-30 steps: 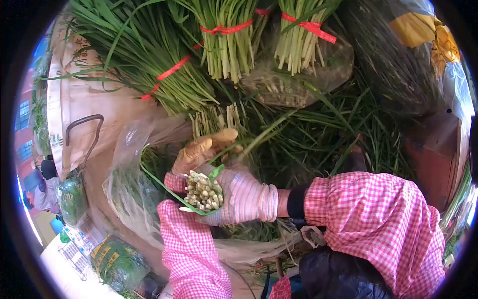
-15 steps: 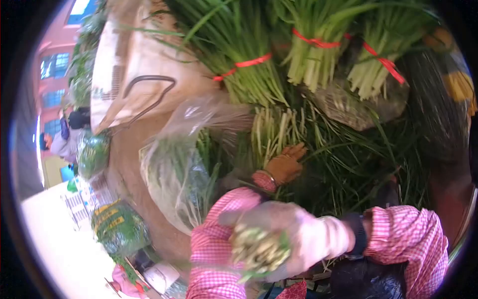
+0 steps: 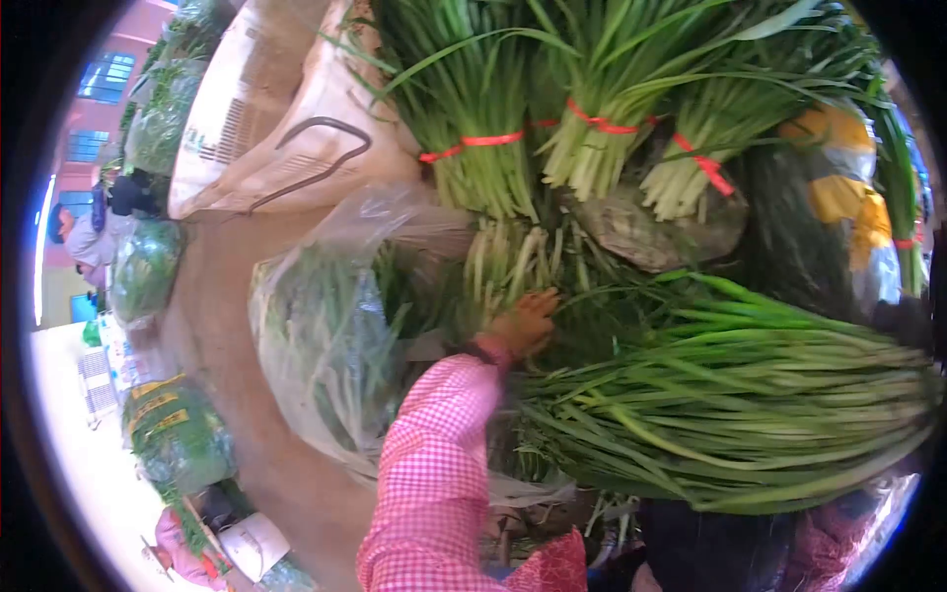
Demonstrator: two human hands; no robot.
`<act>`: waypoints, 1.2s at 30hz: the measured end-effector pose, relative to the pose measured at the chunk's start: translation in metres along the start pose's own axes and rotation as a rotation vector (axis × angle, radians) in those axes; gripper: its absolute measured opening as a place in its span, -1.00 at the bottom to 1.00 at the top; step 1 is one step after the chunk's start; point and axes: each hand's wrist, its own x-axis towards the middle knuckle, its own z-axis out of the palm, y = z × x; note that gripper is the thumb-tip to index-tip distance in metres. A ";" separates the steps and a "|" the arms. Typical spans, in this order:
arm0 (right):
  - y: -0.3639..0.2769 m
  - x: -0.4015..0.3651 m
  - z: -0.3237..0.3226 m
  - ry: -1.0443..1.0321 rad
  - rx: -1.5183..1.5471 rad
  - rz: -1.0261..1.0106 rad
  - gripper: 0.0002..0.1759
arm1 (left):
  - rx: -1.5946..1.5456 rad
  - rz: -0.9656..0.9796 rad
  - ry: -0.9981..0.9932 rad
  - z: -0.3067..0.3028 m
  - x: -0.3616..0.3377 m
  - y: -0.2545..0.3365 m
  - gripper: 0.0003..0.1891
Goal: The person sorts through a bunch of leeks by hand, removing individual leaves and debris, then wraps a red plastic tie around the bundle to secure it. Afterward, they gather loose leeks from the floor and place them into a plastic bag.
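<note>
My left hand (image 3: 526, 322), at the end of a pink checked sleeve (image 3: 434, 454), rests with its fingers stretched out over loose pale-stemmed greens (image 3: 505, 259). To its right, a large bunch of long flat leaves, apparently garlic chives (image 3: 740, 395), lies crosswise, its tips near my left wrist and its stems at the right edge. My right hand is out of sight; a bit of pink checked cloth (image 3: 838, 538) shows below the bunch. Beyond my left hand stand three bundles tied with red bands: the left (image 3: 483, 178), the middle (image 3: 592, 148) and the right bundle (image 3: 681, 183).
A clear plastic bag of greens (image 3: 316, 335) sits left of my arm. Behind it is a white crate (image 3: 237, 148) with a metal hook (image 3: 345, 138). Wrapped greens with yellow tape (image 3: 838, 197) stand at the right. Another person (image 3: 89, 237) is at far left.
My right hand, which held a bunch with its cut ends facing me, has swung out of view to the right. The bunch now lies crosswise. My left hand stays on the loose stems.
</note>
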 end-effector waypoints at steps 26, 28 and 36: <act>-0.202 -0.127 -0.146 0.081 -0.500 -0.566 -0.67 | -0.080 -0.522 -0.106 -0.082 -0.014 0.080 -0.50; -0.188 -0.129 -0.153 -0.036 -0.171 -0.469 -0.55 | -0.285 -0.391 0.175 -0.089 -0.028 0.081 -0.49; -0.172 -0.141 -0.178 0.056 0.074 -0.585 -0.50 | -0.903 -0.218 0.302 -0.160 -0.013 0.136 -0.62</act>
